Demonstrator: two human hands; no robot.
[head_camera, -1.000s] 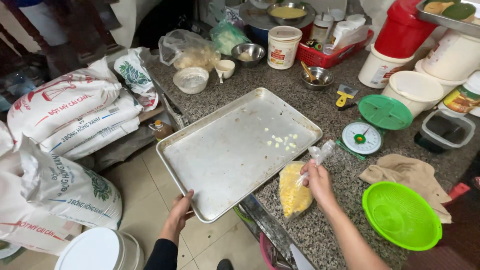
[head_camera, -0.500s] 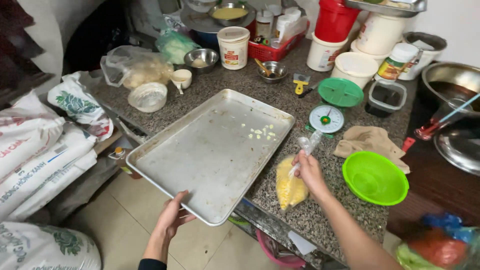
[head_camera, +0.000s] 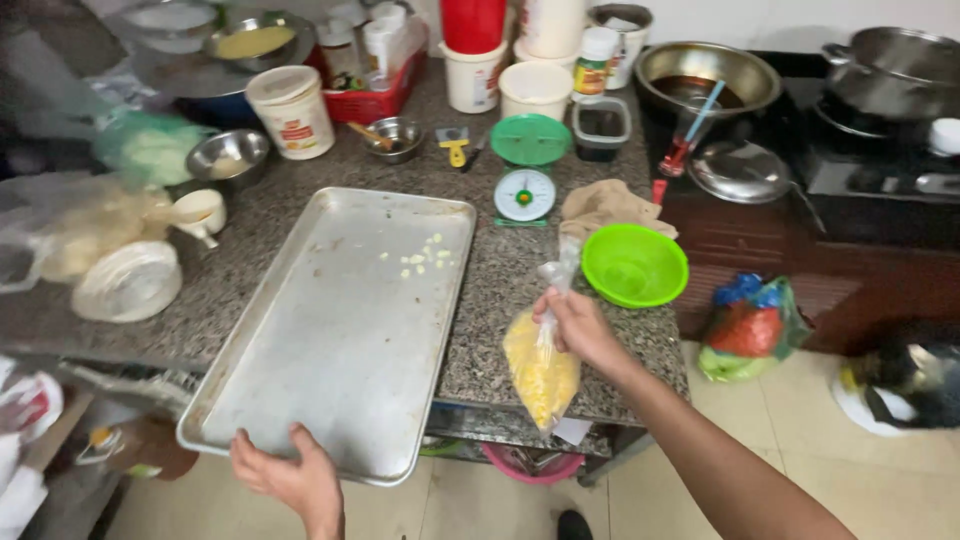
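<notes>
- Head view: the left hand (head_camera: 290, 478) grips the near edge of a large rectangular metal baking tray (head_camera: 330, 360), fingers curled over the rim.
- The tray lies on a speckled grey stone counter (head_camera: 495, 290), with its near end jutting past the counter's front edge.
- A small scatter of pale yellow bits (head_camera: 425, 256) sits on the tray's far right part; the rest of its surface is bare metal with faint smears.
- The right hand (head_camera: 578, 328) is closed around the twisted neck of a clear plastic bag of yellow kernels (head_camera: 540, 372); the bag's filled part rests at the counter's front edge, just right of the tray.
- A bright green plastic bowl (head_camera: 634, 265) stands just beyond the right hand, touching a crumpled beige cloth (head_camera: 605, 208).
- A small green kitchen scale (head_camera: 526, 178) stands near the tray's far right corner.
- Left of the tray are a white plastic lid (head_camera: 127, 281) and a small white cup (head_camera: 198, 213).
- On the floor to the right lies a bundle of coloured plastic bags (head_camera: 750, 325).
</notes>
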